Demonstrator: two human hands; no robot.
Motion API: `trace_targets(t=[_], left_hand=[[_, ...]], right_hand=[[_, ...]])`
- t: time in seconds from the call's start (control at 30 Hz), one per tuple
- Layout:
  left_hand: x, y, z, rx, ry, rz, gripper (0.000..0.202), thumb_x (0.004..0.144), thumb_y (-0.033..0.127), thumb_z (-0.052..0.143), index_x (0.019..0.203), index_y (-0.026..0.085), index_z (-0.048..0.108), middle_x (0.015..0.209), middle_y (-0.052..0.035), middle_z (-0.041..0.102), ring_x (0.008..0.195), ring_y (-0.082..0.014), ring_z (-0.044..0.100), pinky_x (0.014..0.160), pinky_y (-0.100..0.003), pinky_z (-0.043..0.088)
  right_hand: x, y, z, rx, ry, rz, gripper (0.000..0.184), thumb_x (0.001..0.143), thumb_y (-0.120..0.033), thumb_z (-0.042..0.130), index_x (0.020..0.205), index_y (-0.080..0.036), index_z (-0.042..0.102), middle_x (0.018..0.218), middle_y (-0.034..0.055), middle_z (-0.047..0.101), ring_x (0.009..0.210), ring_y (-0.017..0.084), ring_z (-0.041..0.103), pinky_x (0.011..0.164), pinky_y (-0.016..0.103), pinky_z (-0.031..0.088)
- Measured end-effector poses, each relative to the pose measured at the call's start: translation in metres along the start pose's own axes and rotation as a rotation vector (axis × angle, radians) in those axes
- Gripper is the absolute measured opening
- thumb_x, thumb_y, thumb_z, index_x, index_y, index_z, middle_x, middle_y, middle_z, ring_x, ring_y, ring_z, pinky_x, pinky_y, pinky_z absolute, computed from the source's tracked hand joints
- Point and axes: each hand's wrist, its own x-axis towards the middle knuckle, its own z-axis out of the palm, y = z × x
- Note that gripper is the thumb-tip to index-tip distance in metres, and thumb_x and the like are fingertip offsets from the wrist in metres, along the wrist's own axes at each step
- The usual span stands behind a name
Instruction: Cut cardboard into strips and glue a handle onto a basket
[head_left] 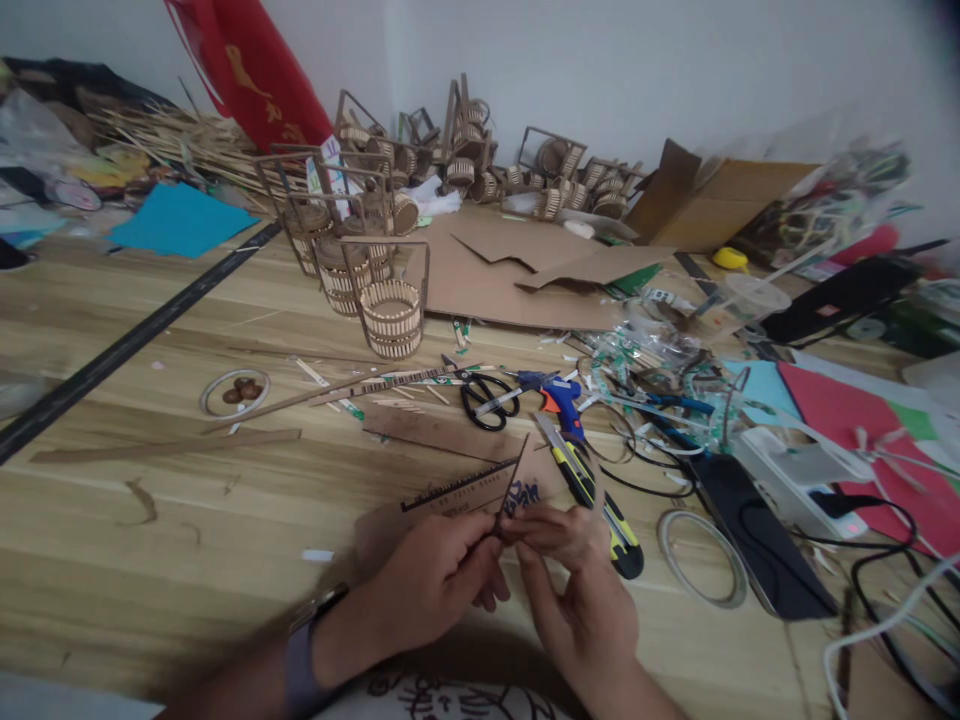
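A thin brown strip (514, 482) stands up at a slant from between my fingertips. My left hand (439, 565) is closed in a pinch on its lower end, with a watch band round the wrist. My right hand (581, 580) meets it from the right, fingers pressed together at the same spot; its fingers hide part of the strip. Under both hands lies a piece of printed cardboard (457, 505). A yellow and black utility knife (581, 475) lies just beyond my right hand. Behind it are a blue glue gun (562, 395) and black-handled scissors (487, 400).
Small slatted buckets with handles, one in front (391, 318), stand at the back left. A ring with brown balls (244, 392) lies left. To the right are a roll of tape (703, 560), a phone (761, 540), a power strip (799, 480) and cables. Flat cardboard (480, 285) lies behind.
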Motion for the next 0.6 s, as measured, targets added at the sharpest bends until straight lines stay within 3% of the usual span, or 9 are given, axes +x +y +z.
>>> trace_targets(t=[0.1, 0.17, 0.37, 0.47, 0.6], left_hand=[[0.0, 0.001, 0.001, -0.005, -0.02, 0.0, 0.042, 0.103, 0.049, 0.037, 0.082, 0.018, 0.057, 0.073, -0.0074, 0.073, 0.063, -0.0159, 0.069, 0.058, -0.022, 0.051], [0.001, 0.001, 0.001, -0.03, -0.02, -0.017, 0.042, 0.102, 0.05, 0.039, 0.083, 0.018, 0.057, 0.073, -0.0068, 0.073, 0.063, -0.0159, 0.069, 0.059, -0.022, 0.052], [0.004, -0.005, 0.0, -0.087, 0.016, 0.007, 0.043, 0.101, 0.054, 0.043, 0.084, 0.018, 0.06, 0.071, -0.0045, 0.071, 0.063, -0.0156, 0.069, 0.059, -0.022, 0.052], [0.004, -0.007, 0.0, -0.061, 0.032, 0.011, 0.042, 0.102, 0.052, 0.041, 0.085, 0.019, 0.06, 0.07, -0.0043, 0.071, 0.061, -0.0156, 0.069, 0.058, -0.021, 0.052], [0.003, -0.005, 0.001, -0.037, 0.037, 0.007, 0.043, 0.102, 0.052, 0.04, 0.083, 0.019, 0.059, 0.071, -0.0059, 0.071, 0.062, -0.0164, 0.069, 0.059, -0.022, 0.052]], right_hand=[[-0.007, 0.003, 0.002, 0.101, 0.006, 0.18, 0.011, 0.098, -0.019, 0.055, 0.097, -0.027, 0.063, 0.084, 0.0014, 0.075, 0.078, 0.018, 0.072, 0.07, 0.032, 0.054], [-0.011, 0.004, 0.004, 0.141, 0.009, 0.219, 0.011, 0.1, -0.021, 0.054, 0.098, -0.027, 0.063, 0.086, 0.0025, 0.075, 0.079, 0.019, 0.072, 0.069, 0.032, 0.056], [-0.004, 0.0, 0.003, 0.056, -0.017, 0.012, 0.008, 0.1, -0.021, 0.055, 0.099, -0.026, 0.06, 0.085, 0.001, 0.077, 0.083, 0.019, 0.073, 0.076, 0.036, 0.053], [0.001, 0.001, 0.002, -0.017, -0.022, -0.034, 0.005, 0.097, -0.021, 0.06, 0.099, -0.025, 0.062, 0.087, 0.0014, 0.078, 0.084, 0.02, 0.073, 0.077, 0.037, 0.051], [0.001, 0.002, 0.002, -0.032, -0.029, -0.054, 0.014, 0.094, -0.014, 0.059, 0.1, -0.026, 0.064, 0.088, 0.0008, 0.079, 0.083, 0.021, 0.073, 0.079, 0.038, 0.049]])
